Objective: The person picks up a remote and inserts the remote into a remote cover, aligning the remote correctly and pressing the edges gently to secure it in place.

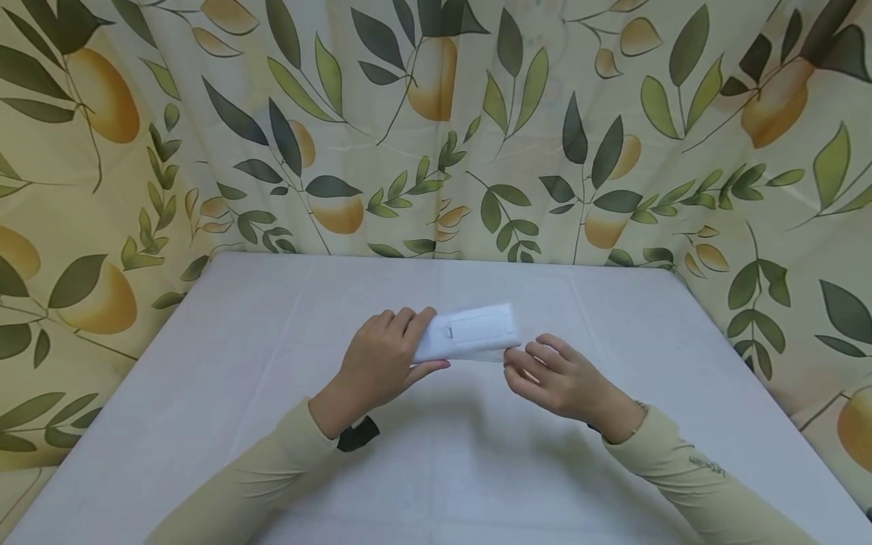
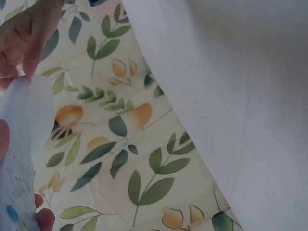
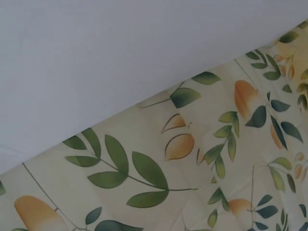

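A white remote control (image 1: 477,330) is held above the table with its battery cover facing up. My left hand (image 1: 378,356) grips its left end, fingers over the top and thumb along the near edge. Thin clear plastic like a sleeve (image 1: 485,355) shows along the remote's near side. At the right end, my right hand (image 1: 562,378) pinches the edge of this plastic. The left wrist view shows the remote's button side (image 2: 17,180), with a blue button low down, and the plastic sleeve (image 2: 42,106) reaching past it to the right fingertips. Neither hand appears in the right wrist view.
A white cloth covers the table (image 1: 225,378). Behind it and along both sides hangs a curtain (image 1: 436,189) printed with leaves and orange fruit. A dark strap piece (image 1: 359,434) sits at the left wrist.
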Demonstrator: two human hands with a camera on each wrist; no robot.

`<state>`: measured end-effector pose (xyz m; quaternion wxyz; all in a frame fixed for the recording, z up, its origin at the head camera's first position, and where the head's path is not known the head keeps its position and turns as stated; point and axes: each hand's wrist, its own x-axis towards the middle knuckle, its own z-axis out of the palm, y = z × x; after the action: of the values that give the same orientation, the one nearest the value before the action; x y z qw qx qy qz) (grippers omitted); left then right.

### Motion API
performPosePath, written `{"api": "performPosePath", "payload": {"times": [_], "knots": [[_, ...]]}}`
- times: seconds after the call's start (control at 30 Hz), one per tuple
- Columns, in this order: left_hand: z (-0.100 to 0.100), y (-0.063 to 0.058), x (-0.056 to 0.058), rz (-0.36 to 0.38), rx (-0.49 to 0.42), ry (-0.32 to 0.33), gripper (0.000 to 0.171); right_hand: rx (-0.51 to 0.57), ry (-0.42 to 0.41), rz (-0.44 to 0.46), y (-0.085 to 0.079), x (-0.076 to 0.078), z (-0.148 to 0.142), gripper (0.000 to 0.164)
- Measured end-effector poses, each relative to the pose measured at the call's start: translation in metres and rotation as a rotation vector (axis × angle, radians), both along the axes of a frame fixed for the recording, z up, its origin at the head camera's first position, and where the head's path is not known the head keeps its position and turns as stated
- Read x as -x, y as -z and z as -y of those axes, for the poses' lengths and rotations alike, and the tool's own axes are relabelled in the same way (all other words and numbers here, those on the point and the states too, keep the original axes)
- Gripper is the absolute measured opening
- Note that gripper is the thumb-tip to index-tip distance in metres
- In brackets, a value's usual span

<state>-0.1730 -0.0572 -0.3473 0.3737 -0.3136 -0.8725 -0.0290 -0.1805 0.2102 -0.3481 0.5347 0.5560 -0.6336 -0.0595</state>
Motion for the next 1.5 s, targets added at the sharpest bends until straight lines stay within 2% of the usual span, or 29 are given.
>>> {"api": "performPosePath", "payload": {"times": [0.23, 0.43, 0.73, 0.97, 1.1, 1.27, 1.5], "knots": [[0.003, 0.006, -0.001, 0.02, 0.013, 0.007, 0.065, 0.016, 0.032, 0.142, 0.003, -0.006, -0.001, 0.019], [0.003, 0.009, -0.002, 0.044, 0.01, 0.008, 0.063, 0.039, -0.011, 0.151, -0.001, -0.006, -0.001, 0.02], [0.006, 0.01, 0.0, 0.12, 0.0, 0.035, 0.061, -0.097, -0.132, 0.184, -0.01, -0.015, -0.001, 0.026], [0.008, 0.012, 0.0, 0.135, 0.0, 0.053, 0.061, -0.134, -0.146, 0.191, -0.016, -0.019, -0.001, 0.027], [0.009, 0.012, -0.002, 0.117, 0.015, 0.058, 0.062, -0.124, -0.113, 0.193, -0.016, -0.019, -0.004, 0.03], [0.01, 0.01, -0.006, 0.057, 0.028, 0.078, 0.063, -0.097, -0.054, 0.175, -0.015, -0.016, -0.009, 0.029], [0.01, 0.009, -0.01, 0.011, 0.067, 0.124, 0.063, -0.185, 0.02, 0.149, -0.013, -0.006, -0.021, 0.023]]}}
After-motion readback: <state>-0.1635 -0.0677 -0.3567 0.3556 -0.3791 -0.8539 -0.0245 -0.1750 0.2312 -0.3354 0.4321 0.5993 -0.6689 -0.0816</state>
